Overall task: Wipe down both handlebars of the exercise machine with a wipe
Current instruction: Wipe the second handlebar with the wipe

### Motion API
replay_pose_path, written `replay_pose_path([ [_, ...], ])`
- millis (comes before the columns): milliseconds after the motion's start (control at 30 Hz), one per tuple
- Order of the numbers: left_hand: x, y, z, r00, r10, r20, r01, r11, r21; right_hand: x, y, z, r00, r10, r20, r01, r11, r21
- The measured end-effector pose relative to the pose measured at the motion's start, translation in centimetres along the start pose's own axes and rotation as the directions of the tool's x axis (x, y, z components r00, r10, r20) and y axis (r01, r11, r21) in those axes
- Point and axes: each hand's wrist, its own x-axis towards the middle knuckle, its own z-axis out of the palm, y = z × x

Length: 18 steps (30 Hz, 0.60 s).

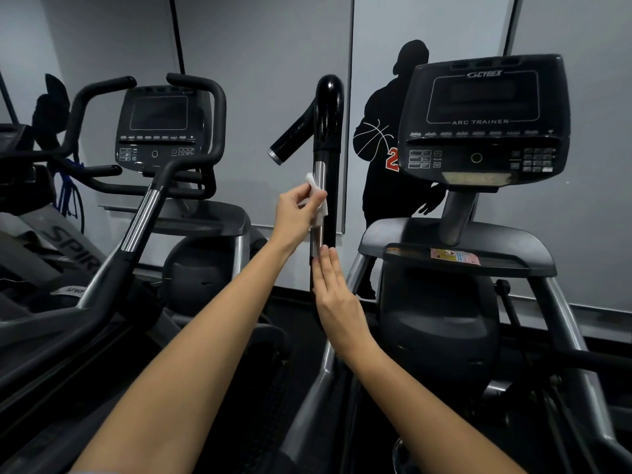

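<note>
A tall black handlebar [329,131] with a chrome strip rises in the middle of the head view, with a short side grip [292,136] branching off to its left. My left hand [297,208] pinches a white wipe [316,195] and holds it against the chrome strip. My right hand [333,289] lies lower on the same bar, fingers straight and flat against its black lower part. The machine's other handlebar is not in view.
The Cybex Arc Trainer console [485,121] and its shelf [455,248] stand at the right. A second machine [160,128] with curved bars stands at the left. A grey wall with a basketball-player silhouette [393,138] is behind.
</note>
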Motion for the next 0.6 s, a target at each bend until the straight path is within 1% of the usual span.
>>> replay_pose_path([
  [67,0.0,-0.3,0.1,1.000,-0.003,0.002,0.003,1.000,-0.020,-0.1,0.2,0.3,1.000,-0.002,0.015,0.002,1.000,0.013],
  [167,-2.0,-2.5,-0.4,0.994,-0.091,0.058,0.094,0.994,-0.056,-0.1,0.3,0.6,1.000,-0.002,0.028,0.002,1.000,-0.002],
  [233,-4.0,-3.8,-0.5,0.985,-0.150,0.087,0.156,0.985,-0.067,-0.1,0.3,0.7,1.000,0.009,0.011,-0.009,1.000,-0.001],
  [300,-5.7,-5.0,-0.5,0.981,-0.175,0.086,0.180,0.982,-0.059,-0.1,0.2,0.7,0.999,0.045,-0.011,-0.044,0.994,0.098],
  [400,-6.0,-4.7,-0.3,0.989,-0.139,0.051,0.141,0.989,-0.035,-0.1,0.2,0.7,0.996,0.092,-0.019,-0.084,0.963,0.257],
  [533,-4.5,-3.2,0.3,0.999,-0.044,-0.028,0.044,0.999,-0.017,0.0,0.3,0.8,0.995,0.099,-0.031,-0.083,0.940,0.331],
  [600,-4.9,-3.4,0.6,0.998,-0.037,-0.051,0.036,0.999,-0.016,0.0,0.3,0.8,0.993,0.115,-0.038,-0.094,0.933,0.348],
])
